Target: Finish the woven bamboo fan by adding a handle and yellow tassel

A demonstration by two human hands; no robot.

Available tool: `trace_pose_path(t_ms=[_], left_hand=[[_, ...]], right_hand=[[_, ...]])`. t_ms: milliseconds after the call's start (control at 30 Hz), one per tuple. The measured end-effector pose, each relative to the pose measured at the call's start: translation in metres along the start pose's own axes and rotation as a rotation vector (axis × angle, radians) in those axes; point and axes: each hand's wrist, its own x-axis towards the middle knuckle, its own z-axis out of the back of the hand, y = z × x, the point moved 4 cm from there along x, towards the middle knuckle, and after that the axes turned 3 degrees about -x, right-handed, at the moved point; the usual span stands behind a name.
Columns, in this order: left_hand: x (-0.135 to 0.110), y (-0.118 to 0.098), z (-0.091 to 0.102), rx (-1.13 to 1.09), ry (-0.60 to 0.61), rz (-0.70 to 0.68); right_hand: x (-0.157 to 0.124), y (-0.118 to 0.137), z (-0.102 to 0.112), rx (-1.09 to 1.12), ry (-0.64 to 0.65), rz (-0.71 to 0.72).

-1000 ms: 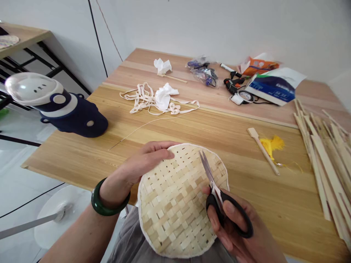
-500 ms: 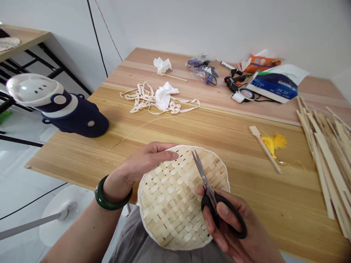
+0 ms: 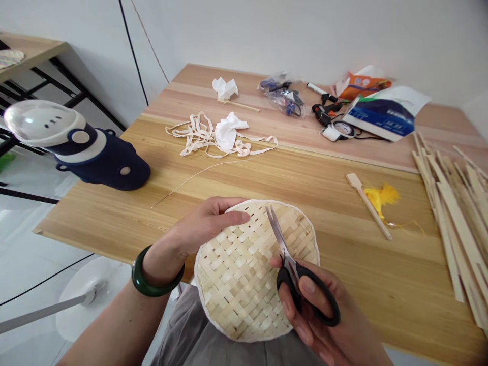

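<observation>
A round woven bamboo mat (image 3: 244,274) with a white trimmed rim lies half over the near edge of the wooden table (image 3: 267,178) and over my lap. My left hand (image 3: 202,226), with a green bangle on its wrist, grips the mat's upper left rim, thumb on top. My right hand (image 3: 324,320) is closed in the black handles of a pair of scissors (image 3: 293,269). The blades are together and point up and left across the mat's top right part.
A navy and white device (image 3: 84,150) sits at the table's left. White cloth strips and tissue (image 3: 217,134) lie beyond the mat. A wooden stick with a yellow tassel (image 3: 375,203) and a pile of bamboo slats (image 3: 453,203) are on the right. Packets and tools (image 3: 343,112) are at the back.
The mat has turned slightly and slid a little up the table in my left hand. The scissors moved left over it with my right hand, blades still together.
</observation>
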Motion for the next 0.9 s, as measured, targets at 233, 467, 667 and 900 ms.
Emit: trace_pose_path(t_ms=[233,467,667,900], left_hand=[[-0.002,0.003,-0.003,0.034,-0.026,-0.043],[-0.003,0.011,-0.007,0.0,-0.037,-0.06],[-0.006,0.015,-0.015,0.055,-0.132,-0.093],[-0.008,0.017,-0.025,0.036,-0.201,-0.141]], right_hand=[[0.006,-0.007,-0.003,0.062,0.03,0.073],[0.008,-0.018,-0.008,0.117,0.007,0.097],[0.014,-0.022,-0.017,0.184,-0.033,0.126],[0.015,-0.022,-0.023,0.216,-0.022,0.168]])
